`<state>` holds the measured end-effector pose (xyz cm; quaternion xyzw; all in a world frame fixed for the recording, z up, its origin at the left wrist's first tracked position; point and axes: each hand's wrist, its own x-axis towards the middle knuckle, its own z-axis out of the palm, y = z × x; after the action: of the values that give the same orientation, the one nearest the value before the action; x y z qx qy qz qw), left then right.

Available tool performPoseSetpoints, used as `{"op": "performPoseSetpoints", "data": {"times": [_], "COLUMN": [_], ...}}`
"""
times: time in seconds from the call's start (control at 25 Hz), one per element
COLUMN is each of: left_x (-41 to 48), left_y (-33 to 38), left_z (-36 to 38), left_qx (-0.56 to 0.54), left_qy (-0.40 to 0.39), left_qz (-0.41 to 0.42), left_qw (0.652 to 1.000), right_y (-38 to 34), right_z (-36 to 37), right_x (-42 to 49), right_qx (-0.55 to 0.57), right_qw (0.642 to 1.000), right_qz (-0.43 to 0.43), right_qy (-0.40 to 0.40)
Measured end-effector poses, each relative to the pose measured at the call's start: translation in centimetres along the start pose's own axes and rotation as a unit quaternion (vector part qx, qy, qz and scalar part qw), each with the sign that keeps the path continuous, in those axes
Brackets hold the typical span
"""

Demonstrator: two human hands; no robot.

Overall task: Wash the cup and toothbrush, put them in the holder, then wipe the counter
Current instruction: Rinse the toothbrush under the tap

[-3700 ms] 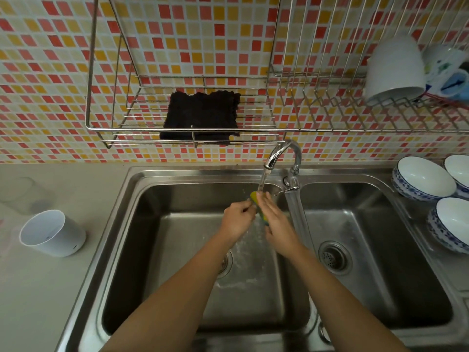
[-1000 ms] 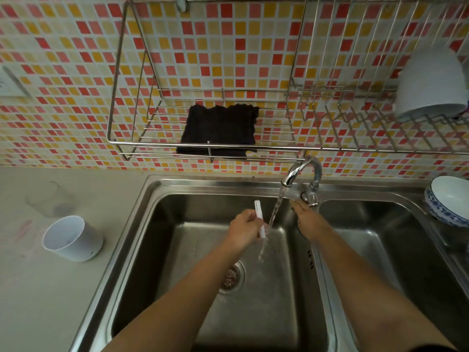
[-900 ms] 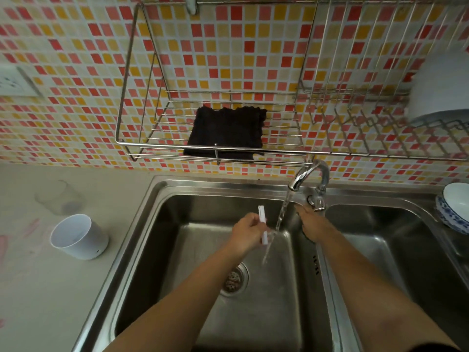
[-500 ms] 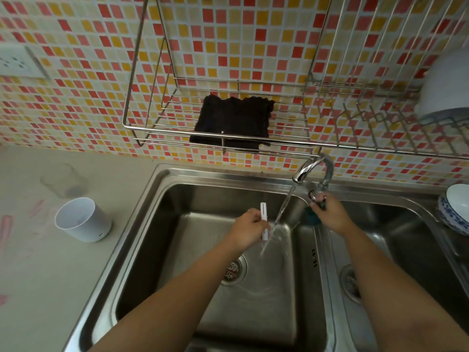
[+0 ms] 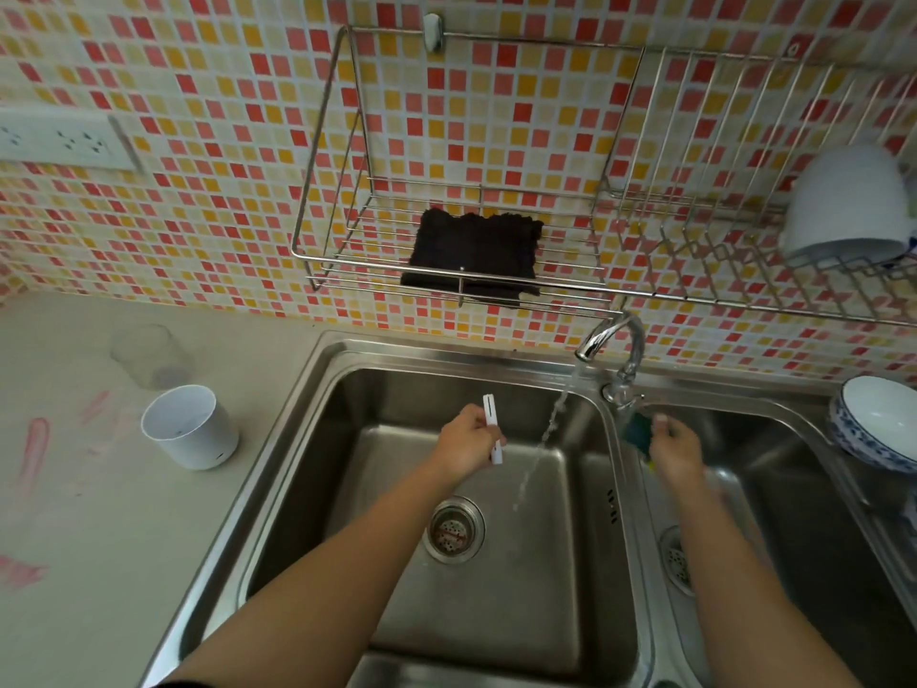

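My left hand point(image 5: 469, 441) curls round the white toothbrush point(image 5: 492, 429), held upright over the sink basin point(image 5: 496, 613). Water point(image 5: 550, 430) runs just right of it. Beyond that, my right hand point(image 5: 675, 446) grips a green sponge point(image 5: 636, 433) beside the tap point(image 5: 613, 335). Well to my left hand's left, the white holder point(image 5: 191, 429) and clear cup point(image 5: 149, 357) stand on the counter point(image 5: 99, 538)

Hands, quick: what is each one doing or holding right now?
Left hand: closed around the white toothbrush.
Right hand: closed, pinching a dark green sponge.
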<state>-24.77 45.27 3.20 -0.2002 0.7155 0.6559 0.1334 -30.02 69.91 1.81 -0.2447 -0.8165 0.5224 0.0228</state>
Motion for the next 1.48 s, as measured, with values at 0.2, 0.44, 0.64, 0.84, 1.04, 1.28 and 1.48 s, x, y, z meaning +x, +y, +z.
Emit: {"op": "performPoseSetpoints", "data": {"times": [0.2, 0.44, 0.64, 0.84, 1.04, 1.28, 1.48], "left_x": [-1.2, -2.8, -4.0, -4.4, -4.5, -4.4, -5.0], "left_y": [-1.5, -3.3, -3.5, -3.0, -3.0, -2.9, -2.1], "left_z": [-1.3, -4.4, -7.9, -10.7, -11.8, -11.9, -12.4], "left_qx": [0.061, 0.068, 0.05, 0.09, 0.097, -0.006, -0.078], "left_qy": [0.015, 0.038, 0.077, 0.118, 0.108, 0.07, 0.031], "left_qz": [0.005, 0.005, 0.012, 0.032, 0.039, 0.009, -0.004], "left_qw": [0.998, 0.997, 0.996, 0.988, 0.989, 0.997, 0.996], "right_y": [0.2, -11.3, -16.4, -11.9, -10.1, -13.0, -21.5], "right_z": [-1.5, -2.2, 2.5, 8.3, 10.3, 8.5, 4.8], "right_x": [-9.7, -17.0, -17.7, -16.9, -16.3, -18.7, -21.4], "right_qx": [0.242, 0.502, 0.236, -0.095, -0.215, -0.13, 0.156], "right_qw": [0.965, 0.857, 0.947, 0.945, 0.92, 0.893, 0.807], "right_qz": [0.091, 0.002, -0.1, -0.275, -0.3, -0.365, -0.309], "right_qy": [0.042, -0.112, -0.195, -0.148, -0.131, -0.228, -0.478]}}
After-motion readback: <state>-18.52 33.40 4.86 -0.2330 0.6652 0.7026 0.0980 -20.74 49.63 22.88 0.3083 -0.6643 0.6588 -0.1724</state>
